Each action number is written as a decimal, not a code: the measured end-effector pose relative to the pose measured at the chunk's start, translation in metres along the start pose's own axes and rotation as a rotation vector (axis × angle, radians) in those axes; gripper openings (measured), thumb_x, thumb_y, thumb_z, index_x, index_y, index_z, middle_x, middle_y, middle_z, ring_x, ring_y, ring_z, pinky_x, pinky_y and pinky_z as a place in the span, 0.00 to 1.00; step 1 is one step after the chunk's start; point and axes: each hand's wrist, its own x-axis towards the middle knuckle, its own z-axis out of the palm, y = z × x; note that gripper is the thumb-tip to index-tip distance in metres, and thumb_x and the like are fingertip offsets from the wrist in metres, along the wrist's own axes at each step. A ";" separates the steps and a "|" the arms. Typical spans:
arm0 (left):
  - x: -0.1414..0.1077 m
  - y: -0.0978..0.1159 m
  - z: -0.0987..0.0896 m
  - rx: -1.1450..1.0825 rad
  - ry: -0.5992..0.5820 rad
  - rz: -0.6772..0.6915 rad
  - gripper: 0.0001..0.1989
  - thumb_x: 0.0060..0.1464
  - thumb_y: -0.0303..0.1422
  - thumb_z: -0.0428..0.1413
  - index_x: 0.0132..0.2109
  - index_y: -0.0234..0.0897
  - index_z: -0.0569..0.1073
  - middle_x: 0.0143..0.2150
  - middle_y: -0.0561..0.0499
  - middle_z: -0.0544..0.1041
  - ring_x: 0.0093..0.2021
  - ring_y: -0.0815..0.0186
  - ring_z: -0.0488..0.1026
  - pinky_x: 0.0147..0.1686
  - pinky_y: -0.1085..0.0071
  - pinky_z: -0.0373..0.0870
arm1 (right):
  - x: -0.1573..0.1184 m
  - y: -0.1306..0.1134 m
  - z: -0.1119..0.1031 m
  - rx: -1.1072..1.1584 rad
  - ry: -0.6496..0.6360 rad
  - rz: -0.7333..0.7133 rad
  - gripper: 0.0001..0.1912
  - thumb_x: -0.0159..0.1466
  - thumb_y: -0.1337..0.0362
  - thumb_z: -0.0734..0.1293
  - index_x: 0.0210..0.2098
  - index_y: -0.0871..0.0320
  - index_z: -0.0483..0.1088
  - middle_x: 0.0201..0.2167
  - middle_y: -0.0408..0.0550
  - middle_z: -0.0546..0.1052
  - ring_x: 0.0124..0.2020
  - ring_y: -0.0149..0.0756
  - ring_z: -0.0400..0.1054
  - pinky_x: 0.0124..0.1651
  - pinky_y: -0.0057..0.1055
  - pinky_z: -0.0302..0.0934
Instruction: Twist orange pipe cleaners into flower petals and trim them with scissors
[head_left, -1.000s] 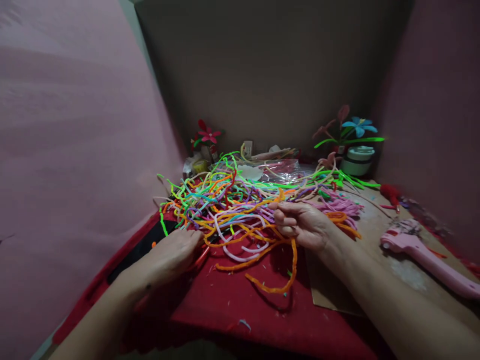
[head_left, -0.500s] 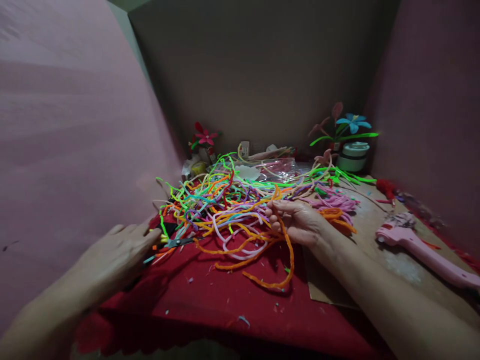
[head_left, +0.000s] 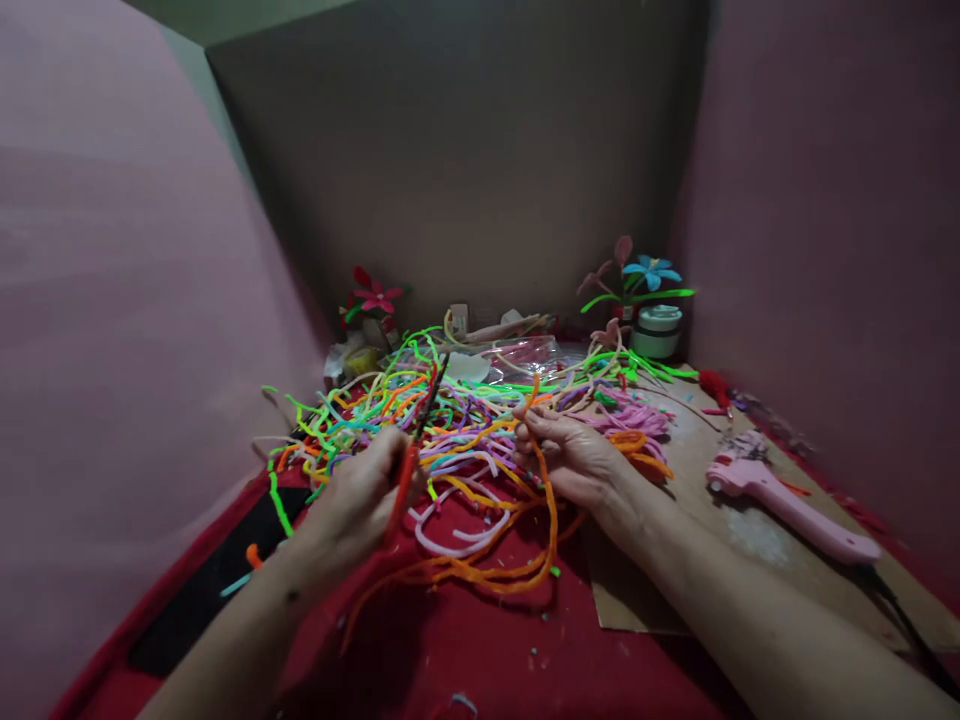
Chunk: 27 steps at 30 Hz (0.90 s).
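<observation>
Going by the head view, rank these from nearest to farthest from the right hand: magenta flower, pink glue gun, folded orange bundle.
From the right hand:
1. Folded orange bundle, just to its right.
2. Pink glue gun, farther right, on the cardboard.
3. Magenta flower, back left.

Your left hand (head_left: 364, 495) hides part of the red-handled tool (head_left: 406, 482); the picture's edge cuts off the dark cord (head_left: 904, 605).

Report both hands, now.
Left hand: closed around red-handled scissors.
Right hand: fingers pinching an orange fuzzy stem.
</observation>
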 end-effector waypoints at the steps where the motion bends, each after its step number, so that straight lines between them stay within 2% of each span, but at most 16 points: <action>1: 0.006 0.007 0.010 -0.117 -0.060 0.005 0.06 0.43 0.31 0.54 0.27 0.38 0.62 0.23 0.56 0.67 0.23 0.71 0.62 0.23 0.75 0.60 | 0.000 0.000 -0.001 -0.002 -0.005 0.005 0.05 0.57 0.75 0.63 0.31 0.65 0.71 0.18 0.44 0.70 0.18 0.25 0.63 0.25 0.23 0.62; 2: 0.013 0.014 0.018 -0.232 -0.090 -0.007 0.07 0.43 0.31 0.55 0.29 0.38 0.62 0.26 0.55 0.68 0.25 0.70 0.63 0.24 0.75 0.62 | 0.001 0.000 -0.002 -0.002 -0.010 0.018 0.05 0.57 0.75 0.63 0.32 0.65 0.71 0.19 0.44 0.70 0.18 0.25 0.63 0.25 0.24 0.62; 5: 0.031 0.025 0.033 -0.516 -0.063 -0.091 0.11 0.40 0.32 0.59 0.31 0.36 0.65 0.27 0.54 0.70 0.23 0.71 0.64 0.23 0.75 0.63 | 0.001 0.002 -0.002 -0.003 -0.068 0.069 0.05 0.57 0.74 0.63 0.32 0.66 0.71 0.18 0.43 0.70 0.17 0.23 0.62 0.23 0.22 0.61; 8: 0.041 0.025 0.043 -0.793 -0.122 -0.126 0.13 0.40 0.31 0.61 0.35 0.34 0.68 0.30 0.52 0.72 0.26 0.69 0.69 0.27 0.73 0.66 | -0.001 0.009 -0.001 -0.010 -0.144 0.095 0.03 0.57 0.74 0.64 0.28 0.67 0.69 0.17 0.42 0.68 0.15 0.21 0.59 0.19 0.19 0.56; 11: 0.041 0.019 0.051 -1.030 -0.202 -0.132 0.12 0.42 0.30 0.61 0.36 0.33 0.70 0.31 0.50 0.74 0.28 0.68 0.72 0.29 0.71 0.69 | -0.003 0.017 0.002 -0.065 -0.153 0.145 0.03 0.56 0.73 0.65 0.26 0.66 0.68 0.17 0.42 0.69 0.14 0.20 0.58 0.17 0.18 0.54; 13: 0.037 0.017 0.055 -1.079 -0.214 -0.146 0.09 0.43 0.29 0.60 0.34 0.32 0.70 0.27 0.51 0.73 0.25 0.69 0.71 0.27 0.73 0.69 | -0.005 0.021 0.003 -0.117 -0.161 0.188 0.02 0.57 0.72 0.65 0.27 0.66 0.69 0.17 0.42 0.69 0.13 0.20 0.58 0.16 0.18 0.53; 16: 0.031 0.017 0.058 -1.086 -0.168 -0.195 0.08 0.43 0.29 0.61 0.30 0.32 0.69 0.22 0.52 0.71 0.21 0.69 0.70 0.23 0.73 0.68 | -0.006 0.024 0.003 -0.152 -0.183 0.231 0.04 0.57 0.71 0.65 0.30 0.69 0.71 0.17 0.42 0.68 0.13 0.19 0.57 0.15 0.17 0.52; 21: 0.029 0.017 0.053 -1.134 -0.045 -0.230 0.08 0.41 0.26 0.61 0.30 0.32 0.69 0.24 0.53 0.71 0.22 0.69 0.71 0.24 0.72 0.70 | -0.006 0.023 0.003 -0.157 -0.228 0.245 0.09 0.53 0.74 0.67 0.36 0.68 0.72 0.19 0.42 0.70 0.16 0.20 0.60 0.20 0.19 0.57; 24: 0.029 0.014 0.053 -1.173 -0.028 -0.230 0.08 0.41 0.25 0.60 0.32 0.32 0.69 0.26 0.53 0.72 0.23 0.70 0.70 0.25 0.72 0.70 | -0.007 0.022 0.005 -0.185 -0.179 0.215 0.09 0.49 0.75 0.68 0.31 0.67 0.72 0.18 0.42 0.70 0.16 0.20 0.59 0.19 0.19 0.56; 27: 0.027 0.011 0.054 -1.180 -0.028 -0.175 0.07 0.42 0.24 0.58 0.32 0.33 0.70 0.28 0.53 0.72 0.24 0.71 0.70 0.26 0.74 0.69 | -0.010 0.022 0.009 -0.226 -0.089 0.192 0.07 0.45 0.76 0.69 0.26 0.66 0.71 0.17 0.41 0.69 0.14 0.18 0.55 0.15 0.17 0.47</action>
